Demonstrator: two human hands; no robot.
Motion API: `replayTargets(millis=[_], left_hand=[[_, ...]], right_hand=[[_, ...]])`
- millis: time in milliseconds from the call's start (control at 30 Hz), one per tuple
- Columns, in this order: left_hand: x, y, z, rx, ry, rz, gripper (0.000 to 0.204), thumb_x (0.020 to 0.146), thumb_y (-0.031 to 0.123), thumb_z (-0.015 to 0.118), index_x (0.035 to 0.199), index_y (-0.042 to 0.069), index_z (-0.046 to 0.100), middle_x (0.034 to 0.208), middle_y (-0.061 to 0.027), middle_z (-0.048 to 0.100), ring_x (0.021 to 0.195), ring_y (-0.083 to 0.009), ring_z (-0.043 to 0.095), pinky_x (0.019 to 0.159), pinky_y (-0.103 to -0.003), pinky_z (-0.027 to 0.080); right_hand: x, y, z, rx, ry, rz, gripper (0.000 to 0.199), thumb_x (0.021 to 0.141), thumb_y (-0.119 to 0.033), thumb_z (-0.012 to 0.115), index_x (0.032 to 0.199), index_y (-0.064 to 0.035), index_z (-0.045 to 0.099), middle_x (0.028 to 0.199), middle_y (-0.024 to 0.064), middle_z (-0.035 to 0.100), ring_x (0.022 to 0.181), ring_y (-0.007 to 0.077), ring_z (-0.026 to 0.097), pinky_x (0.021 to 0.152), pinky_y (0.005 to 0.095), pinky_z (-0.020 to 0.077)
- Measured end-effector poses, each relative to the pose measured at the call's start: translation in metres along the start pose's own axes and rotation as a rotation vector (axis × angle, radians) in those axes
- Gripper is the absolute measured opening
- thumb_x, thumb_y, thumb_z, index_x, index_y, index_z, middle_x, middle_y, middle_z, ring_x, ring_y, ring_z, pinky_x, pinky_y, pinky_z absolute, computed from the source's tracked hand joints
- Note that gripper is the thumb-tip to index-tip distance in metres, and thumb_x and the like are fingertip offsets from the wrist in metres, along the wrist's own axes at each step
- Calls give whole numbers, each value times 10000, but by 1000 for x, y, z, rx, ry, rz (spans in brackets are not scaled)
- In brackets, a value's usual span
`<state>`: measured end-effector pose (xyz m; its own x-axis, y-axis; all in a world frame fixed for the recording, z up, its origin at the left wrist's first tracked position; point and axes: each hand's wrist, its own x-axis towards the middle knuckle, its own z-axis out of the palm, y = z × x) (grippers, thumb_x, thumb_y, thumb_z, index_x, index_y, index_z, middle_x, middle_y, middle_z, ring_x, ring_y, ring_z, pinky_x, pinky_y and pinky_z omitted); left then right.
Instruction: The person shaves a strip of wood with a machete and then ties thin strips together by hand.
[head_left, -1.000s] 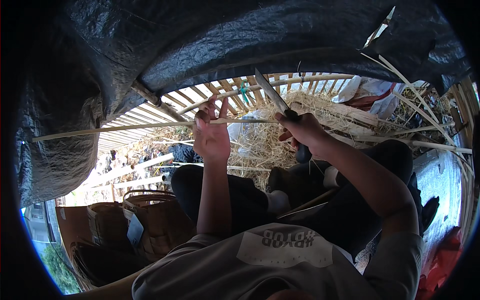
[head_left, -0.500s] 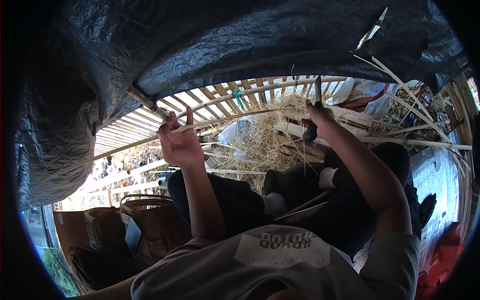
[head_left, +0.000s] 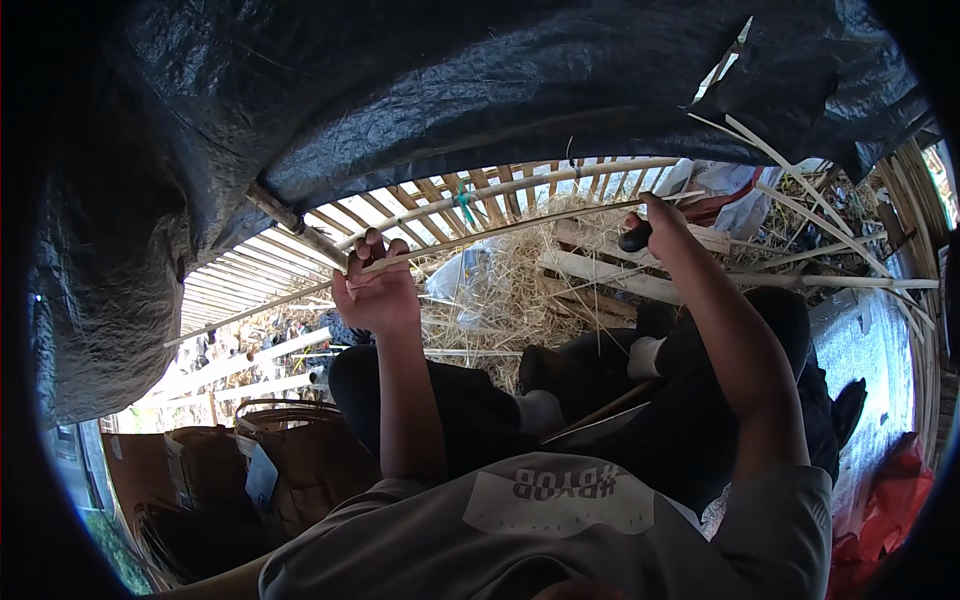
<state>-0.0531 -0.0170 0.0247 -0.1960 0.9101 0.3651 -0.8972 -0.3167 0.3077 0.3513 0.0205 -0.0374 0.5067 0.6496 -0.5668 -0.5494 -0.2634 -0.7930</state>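
A long thin bamboo strip [head_left: 480,238] runs across the view from lower left to upper right. My left hand [head_left: 378,290] is raised and closed around it near its middle. My right hand [head_left: 652,228] grips a dark knife handle [head_left: 634,238] at the strip's right part; the blade is hidden. My legs in dark trousers stretch out below, over straw.
A black tarp [head_left: 400,100] hangs overhead. A bamboo slat fence [head_left: 300,250] stands behind. Straw [head_left: 510,300] and loose bamboo strips [head_left: 800,210] lie ahead and right. Woven baskets [head_left: 290,460] sit at lower left, a red bag [head_left: 890,490] at lower right.
My left hand has slid leftward along the strip. My right hand with the knife has moved up and to the right, so the hands are farther apart.
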Motion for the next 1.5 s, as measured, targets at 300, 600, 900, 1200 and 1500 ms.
replayTargets(millis=[300, 600, 900, 1200, 1500], left_hand=[[-1, -42, -50, 4, 224, -221, 432, 934, 376, 443, 1155, 43, 607, 1222, -101, 598, 1275, -246, 462, 1092, -450, 327], [-22, -107, -136, 592, 977, -746, 561, 960, 441, 448, 1333, 22, 452, 1341, -142, 512, 1226, -330, 527, 1095, -498, 334], [-30, -93, -50, 767, 432, -662, 402, 975, 108, 501, 1350, 14, 393, 1230, -110, 460, 1290, -329, 457, 1043, -479, 423], [-29, -75, 43, 1041, -268, -343, 399, 981, 74, 537, 1363, 16, 436, 1355, -105, 508, 1312, -246, 480, 1066, -358, 380], [-15, -49, 76, 1072, -340, -185, 429, 992, 73, 537, 1395, 2, 406, 1356, -146, 516, 1301, -247, 487, 1075, -365, 392]], right_hand=[[10, -45, -20, 358, 19, -83, 204, 916, -93, 609, 1092, -57, 511, 1072, 103, 544, 847, 208, 606, 751, 310, 562], [-63, -78, -11, 364, -26, -216, 198, 896, -101, 691, 1026, -42, 554, 954, 77, 593, 750, 185, 629, 633, 269, 517], [-107, -46, 24, 54, -215, -441, 241, 872, -136, 746, 995, 31, 623, 904, 108, 705, 771, 208, 728, 527, 270, 518], [-140, -33, 70, -207, -536, -456, 190, 892, -170, 728, 957, -3, 663, 821, 89, 700, 760, 187, 722, 543, 285, 482], [-161, -4, 101, -380, -800, -407, 208, 866, -102, 736, 981, 54, 659, 820, 118, 707, 718, 193, 718, 664, 278, 600]])
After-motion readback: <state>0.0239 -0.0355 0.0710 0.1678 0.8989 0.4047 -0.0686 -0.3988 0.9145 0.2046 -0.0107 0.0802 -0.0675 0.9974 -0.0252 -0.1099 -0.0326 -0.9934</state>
